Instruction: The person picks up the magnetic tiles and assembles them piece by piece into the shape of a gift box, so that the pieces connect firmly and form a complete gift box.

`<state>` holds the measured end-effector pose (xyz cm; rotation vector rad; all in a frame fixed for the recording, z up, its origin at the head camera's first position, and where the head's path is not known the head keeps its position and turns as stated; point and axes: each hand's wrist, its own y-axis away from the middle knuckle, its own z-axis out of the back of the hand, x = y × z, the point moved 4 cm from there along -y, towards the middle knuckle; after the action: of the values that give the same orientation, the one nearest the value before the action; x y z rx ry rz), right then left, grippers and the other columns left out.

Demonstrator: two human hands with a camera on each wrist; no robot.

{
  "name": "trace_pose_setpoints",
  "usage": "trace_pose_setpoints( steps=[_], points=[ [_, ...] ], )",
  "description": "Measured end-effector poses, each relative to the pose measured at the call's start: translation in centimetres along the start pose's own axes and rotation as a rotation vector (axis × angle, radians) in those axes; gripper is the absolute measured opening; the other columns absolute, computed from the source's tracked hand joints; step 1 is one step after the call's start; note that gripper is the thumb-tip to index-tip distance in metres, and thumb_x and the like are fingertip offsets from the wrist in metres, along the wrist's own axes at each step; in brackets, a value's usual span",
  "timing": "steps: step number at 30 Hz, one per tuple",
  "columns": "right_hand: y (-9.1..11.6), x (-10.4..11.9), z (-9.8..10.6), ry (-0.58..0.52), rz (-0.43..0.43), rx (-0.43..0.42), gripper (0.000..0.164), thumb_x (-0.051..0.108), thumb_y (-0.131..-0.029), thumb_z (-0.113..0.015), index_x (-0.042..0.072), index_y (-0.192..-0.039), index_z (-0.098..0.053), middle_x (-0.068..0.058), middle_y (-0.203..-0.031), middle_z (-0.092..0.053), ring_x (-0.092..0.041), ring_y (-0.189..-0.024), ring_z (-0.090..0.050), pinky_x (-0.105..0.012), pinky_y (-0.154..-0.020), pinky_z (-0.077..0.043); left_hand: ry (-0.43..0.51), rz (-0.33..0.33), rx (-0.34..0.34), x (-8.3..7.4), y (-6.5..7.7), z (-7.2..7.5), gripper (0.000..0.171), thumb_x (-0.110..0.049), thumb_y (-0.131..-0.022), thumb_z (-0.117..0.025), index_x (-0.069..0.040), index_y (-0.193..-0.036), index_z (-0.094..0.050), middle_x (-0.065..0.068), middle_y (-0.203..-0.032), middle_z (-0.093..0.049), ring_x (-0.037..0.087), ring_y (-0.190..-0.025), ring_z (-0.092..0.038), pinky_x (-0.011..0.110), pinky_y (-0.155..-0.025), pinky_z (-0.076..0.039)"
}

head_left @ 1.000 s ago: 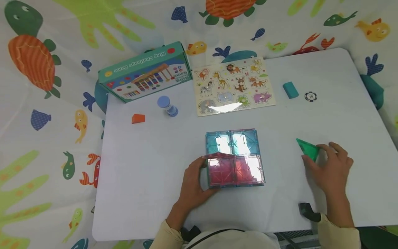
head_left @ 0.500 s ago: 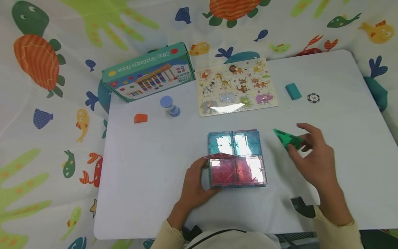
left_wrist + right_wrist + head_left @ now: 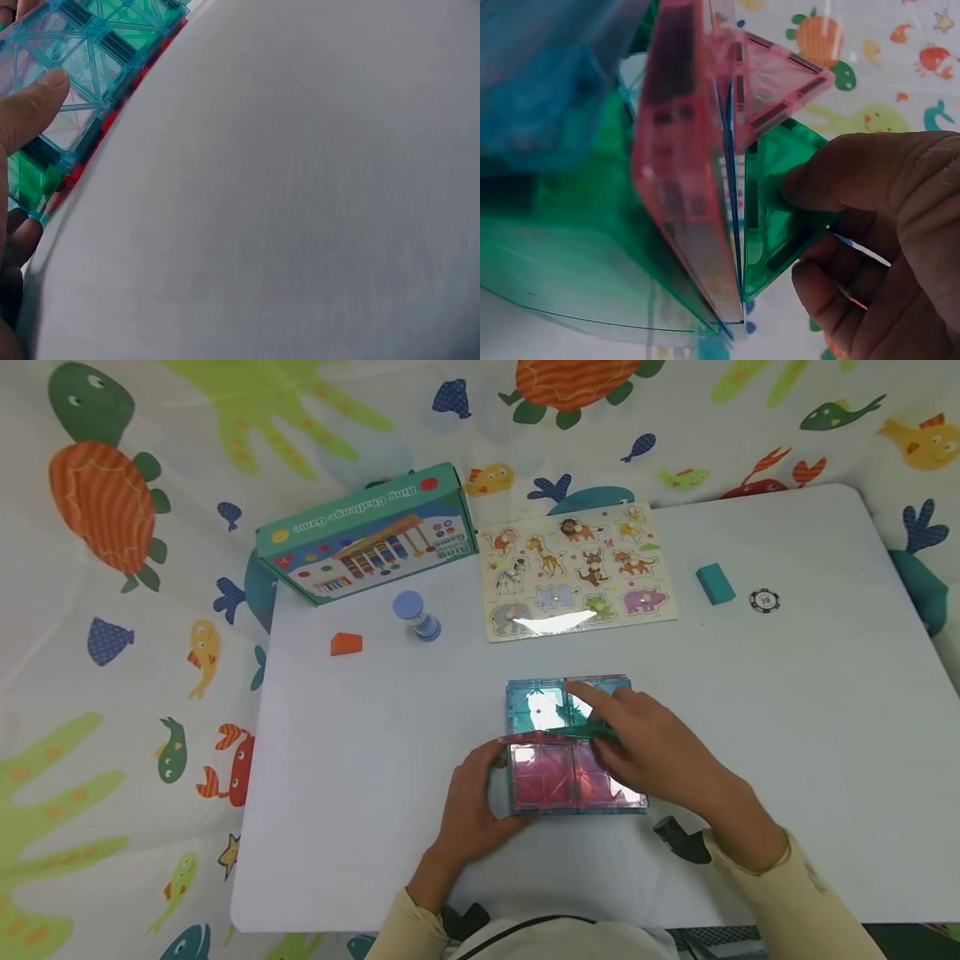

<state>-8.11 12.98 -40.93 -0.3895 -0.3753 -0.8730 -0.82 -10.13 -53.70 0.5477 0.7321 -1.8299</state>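
Note:
A box built of translucent magnetic tiles (image 3: 542,781) stands on the white table, with teal and pink squares on its top. My left hand (image 3: 474,797) grips its near left corner, the thumb (image 3: 37,105) lying on a blue side tile in the left wrist view. A pink triangle tile (image 3: 780,82) stands up from the box's top. My right hand (image 3: 660,743) pinches a green triangle tile (image 3: 772,202) between thumb and fingers. That tile is up close against the top face, beside the pink triangle. In the head view, the right hand covers part of the box's right side.
Farther back lie a wooden animal puzzle board (image 3: 577,572) and a green game box (image 3: 367,535). A blue spool-shaped piece (image 3: 417,615) and an orange block (image 3: 347,644) are at left. A teal block (image 3: 716,584) and a poker chip (image 3: 764,601) sit at back right.
My right hand has lifted the green triangle tile from the table at right and carried it left onto the top of the tile box. The left hand has kept its grip.

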Motion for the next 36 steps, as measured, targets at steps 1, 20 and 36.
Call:
trace_pose_setpoints(
  steps=[1, 20, 36],
  points=[
    [0.1, 0.0, -0.1, 0.007, 0.004, 0.003, 0.078, 0.011, -0.075, -0.074, 0.021, -0.144, -0.037, 0.002, -0.08, -0.054, -0.01, -0.071, -0.046, -0.025, -0.059, -0.044, -0.004, -0.001, 0.0, 0.0, 0.0, 0.0, 0.103, -0.054, -0.067, -0.078, -0.018, -0.148, -0.026, -0.008, -0.135, -0.045, 0.009, -0.118, -0.044, 0.036, -0.091, -0.037],
    [1.2, -0.6, -0.5, 0.031, 0.022, -0.042, 0.074, 0.015, -0.074, -0.077, 0.022, -0.139, -0.045, 0.002, -0.082, -0.061, -0.012, -0.074, -0.054, -0.029, -0.062, -0.046, -0.02, 0.006, 0.005, -0.2, 0.0, 0.0, 0.104, -0.055, -0.066, -0.078, -0.019, -0.147, -0.026, -0.009, -0.134, -0.045, 0.008, -0.117, -0.044, 0.036, -0.091, -0.038],
    [1.3, -0.8, -0.7, 0.001, 0.07, -0.091, 0.076, 0.014, -0.073, -0.078, 0.018, -0.14, -0.044, 0.007, -0.086, -0.069, -0.012, -0.078, -0.056, -0.032, -0.065, -0.046, 0.198, -0.052, -0.039, -0.8, -0.5, 1.2, 0.099, -0.059, -0.073, -0.071, -0.006, -0.145, -0.029, 0.004, -0.139, -0.042, 0.019, -0.114, -0.045, 0.037, -0.088, -0.039]
  ],
)
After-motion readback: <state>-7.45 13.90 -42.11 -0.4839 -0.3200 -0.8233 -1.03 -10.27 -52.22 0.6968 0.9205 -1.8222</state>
